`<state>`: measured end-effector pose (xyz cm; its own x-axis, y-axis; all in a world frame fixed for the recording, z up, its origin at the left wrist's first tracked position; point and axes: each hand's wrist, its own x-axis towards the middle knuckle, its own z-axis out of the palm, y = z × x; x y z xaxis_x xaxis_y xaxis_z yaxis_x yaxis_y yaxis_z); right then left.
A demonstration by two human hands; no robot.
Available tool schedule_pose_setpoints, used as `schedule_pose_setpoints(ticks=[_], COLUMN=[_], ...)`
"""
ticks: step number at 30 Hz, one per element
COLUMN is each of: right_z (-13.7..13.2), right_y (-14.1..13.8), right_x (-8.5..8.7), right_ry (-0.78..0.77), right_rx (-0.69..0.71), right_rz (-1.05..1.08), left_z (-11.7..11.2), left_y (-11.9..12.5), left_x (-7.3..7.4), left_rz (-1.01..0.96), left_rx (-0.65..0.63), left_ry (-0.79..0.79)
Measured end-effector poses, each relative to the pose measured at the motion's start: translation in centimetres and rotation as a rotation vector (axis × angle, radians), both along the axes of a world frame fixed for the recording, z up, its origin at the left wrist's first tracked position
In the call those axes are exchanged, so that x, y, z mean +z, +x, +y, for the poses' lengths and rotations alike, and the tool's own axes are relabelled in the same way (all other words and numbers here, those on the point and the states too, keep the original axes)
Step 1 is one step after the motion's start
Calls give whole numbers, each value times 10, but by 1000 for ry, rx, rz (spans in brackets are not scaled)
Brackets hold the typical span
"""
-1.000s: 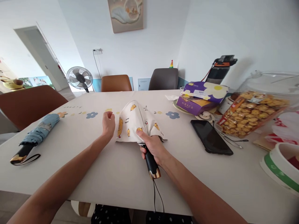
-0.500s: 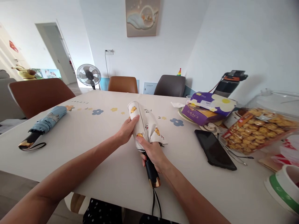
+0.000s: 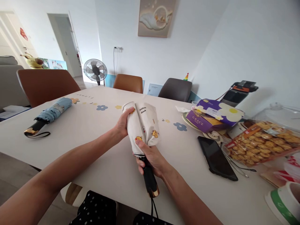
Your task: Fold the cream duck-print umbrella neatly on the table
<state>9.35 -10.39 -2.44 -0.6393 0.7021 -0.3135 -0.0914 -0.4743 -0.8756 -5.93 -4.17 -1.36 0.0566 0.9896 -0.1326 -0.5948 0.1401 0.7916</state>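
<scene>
A folded white umbrella (image 3: pixel 143 125) printed with yellow ducks is held above the table (image 3: pixel 107 165) in front of me. My right hand (image 3: pixel 152 157) is closed around its black handle, whose gold end and wrist strap hang toward me. My left hand (image 3: pixel 123 122) wraps its fingers round the left side of the gathered canopy cloth. A second folded umbrella (image 3: pixel 48 116), light blue with a black handle, lies on the table far to the left, away from both hands.
A black phone (image 3: pixel 217 157) lies right of the umbrella. Behind it sit a purple box (image 3: pixel 211 114), a bag of biscuits (image 3: pixel 262 142) and a green-rimmed bowl (image 3: pixel 281 200). Brown chairs (image 3: pixel 47 86) stand round the table; a fan (image 3: pixel 95 70) stands beyond.
My left hand went from a loose fist beside the spread canopy to gripping the cloth, gathering it into a narrower bundle. The umbrella has lifted slightly and the view has shifted left.
</scene>
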Motion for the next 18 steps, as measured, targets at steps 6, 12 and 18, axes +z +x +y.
schedule_pose_setpoints(ticks=[6, 12, 18], right_z=[-1, -2, -3], right_y=[-8, -9, -16], right_x=[-2, -6, -12], right_ry=[-29, -109, 36], right_rx=[-70, 48, -323], right_rz=[124, 44, -176], left_z=[-3, -2, -1], left_y=[-3, -1, 8], left_x=[1, -8, -17], left_rz=[-36, -101, 129], left_rx=[16, -86, 43], left_ry=[-3, -46, -131])
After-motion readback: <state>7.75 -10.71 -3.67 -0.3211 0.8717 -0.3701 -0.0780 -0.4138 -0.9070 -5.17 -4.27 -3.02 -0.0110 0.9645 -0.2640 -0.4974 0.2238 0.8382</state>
